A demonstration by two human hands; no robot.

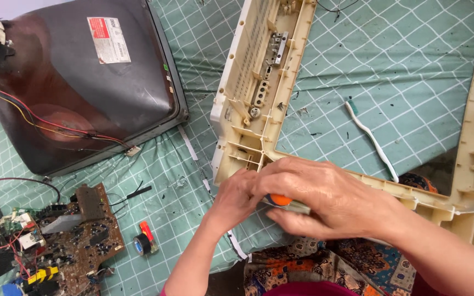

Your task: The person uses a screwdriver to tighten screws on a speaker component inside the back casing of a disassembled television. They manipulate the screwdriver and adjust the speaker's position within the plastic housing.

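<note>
I am observing the work surface first: a green cloth with a white diamond grid [412,71] is covering it, and everything is lying on that.

The dark picture tube [83,82] is resting face down at upper left, well apart from the hands, with red and yellow wires trailing from its neck. The cream plastic front frame [248,93] is lying open side up across the centre and right, its lower rail running along under the hands.

The brown circuit board [78,241] is sitting at lower left, clear of the frame. A white strip [371,137] is lying inside the frame opening. A small roll of dark tape [142,244] and a little red and yellow item just beside it are lying between the board and the left forearm.

The right hand [325,200] is closing over an orange-handled tool [280,200], most likely a screwdriver; the tip is hidden, so I cannot tell where it is seated. The left hand [237,197] is pressing against the frame's lower corner, fingers curled together; whether it is gripping anything I cannot tell.

In my judgement, doing this step well is depending on keeping the left hand bracing that corner so the frame is not sliding on the cloth, holding the tool square to the fastener, and pushing steadily, since old plastic posts are cracking easily
</note>
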